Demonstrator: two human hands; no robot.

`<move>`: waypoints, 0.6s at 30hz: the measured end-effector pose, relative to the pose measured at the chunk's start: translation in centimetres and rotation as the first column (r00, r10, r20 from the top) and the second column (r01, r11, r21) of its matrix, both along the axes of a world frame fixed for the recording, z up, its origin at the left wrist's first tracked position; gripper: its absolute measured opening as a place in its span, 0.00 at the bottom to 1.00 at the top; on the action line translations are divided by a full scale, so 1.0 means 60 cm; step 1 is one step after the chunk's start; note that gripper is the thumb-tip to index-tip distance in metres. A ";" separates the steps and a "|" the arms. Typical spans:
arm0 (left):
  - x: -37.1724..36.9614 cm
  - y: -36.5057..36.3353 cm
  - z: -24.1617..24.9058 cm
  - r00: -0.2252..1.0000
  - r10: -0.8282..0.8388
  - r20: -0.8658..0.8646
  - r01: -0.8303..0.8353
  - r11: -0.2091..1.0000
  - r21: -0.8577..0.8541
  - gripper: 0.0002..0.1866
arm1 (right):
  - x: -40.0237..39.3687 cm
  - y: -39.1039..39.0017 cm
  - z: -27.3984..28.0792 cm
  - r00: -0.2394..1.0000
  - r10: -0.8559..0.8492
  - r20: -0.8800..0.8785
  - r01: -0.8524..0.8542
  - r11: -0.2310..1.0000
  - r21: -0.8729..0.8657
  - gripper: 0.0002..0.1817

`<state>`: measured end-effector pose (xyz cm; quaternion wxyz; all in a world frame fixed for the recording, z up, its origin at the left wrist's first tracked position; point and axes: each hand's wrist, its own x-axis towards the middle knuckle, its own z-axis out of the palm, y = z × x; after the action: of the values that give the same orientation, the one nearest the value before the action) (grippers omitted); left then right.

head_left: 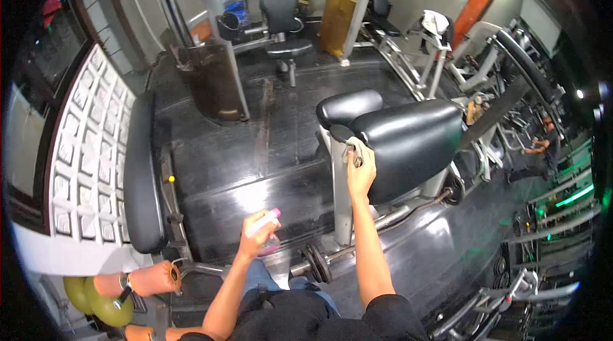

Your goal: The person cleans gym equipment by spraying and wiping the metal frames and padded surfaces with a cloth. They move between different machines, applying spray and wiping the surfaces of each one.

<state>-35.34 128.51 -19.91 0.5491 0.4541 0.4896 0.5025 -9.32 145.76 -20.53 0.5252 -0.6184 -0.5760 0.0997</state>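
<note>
My left hand (257, 234) is wrapped round a spray bottle (271, 216) with a white and pink head; pink shows at its lower part too. It is held in front of my body, above the dark floor. My right hand (361, 172) reaches forward with its fingers closed on a pale, crumpled cloth (349, 151). That cloth is against the top of a grey metal post (340, 194), beside a black padded bench (412, 143). A smaller black pad (349, 106) lies just beyond it.
A curved bar with weight plates (316, 263) crosses low before me. On the left are a long black bench (143, 175), orange foam rollers (153, 278) and green balls (108, 303). A seated machine (279, 9) stands ahead. Another person (546, 146) is at far right.
</note>
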 end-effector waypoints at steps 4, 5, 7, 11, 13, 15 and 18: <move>0.040 -0.079 -0.016 0.991 0.136 0.013 -0.136 0.991 -0.015 0.12 | 0.000 -0.043 -0.060 0.992 -0.020 0.126 0.012 0.998 0.060 0.22; 0.049 -0.094 -0.022 0.980 0.189 0.062 -0.187 0.982 -0.040 0.12 | 0.009 -0.063 -0.084 0.982 -0.023 0.186 0.015 0.999 0.046 0.27; 0.054 -0.115 -0.034 0.980 0.193 0.055 -0.191 0.981 -0.041 0.12 | 0.028 -0.113 -0.133 0.977 -0.010 0.212 0.024 0.997 -0.066 0.30; 0.067 -0.123 -0.036 0.979 0.202 -0.025 -0.203 0.975 -0.095 0.10 | 0.056 -0.145 -0.172 0.992 0.020 0.125 0.004 0.982 -0.189 0.33; 0.077 -0.114 -0.029 0.982 0.186 -0.035 -0.188 0.979 -0.083 0.10 | 0.062 -0.114 -0.138 0.983 0.085 0.161 -0.065 0.990 -0.127 0.32; 0.091 -0.100 -0.034 0.985 0.170 -0.023 -0.171 0.983 -0.073 0.10 | 0.044 -0.072 -0.067 0.983 0.096 0.156 -0.093 0.995 -0.025 0.31; 0.114 -0.078 -0.031 0.980 0.185 0.069 -0.180 0.981 -0.077 0.11 | 0.007 0.003 0.012 0.986 0.087 0.145 -0.099 0.992 0.084 0.28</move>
<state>-28.50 123.81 -21.79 0.5344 0.3684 0.5253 0.5502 -8.91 145.92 -19.79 0.5052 -0.5719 -0.6440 0.0539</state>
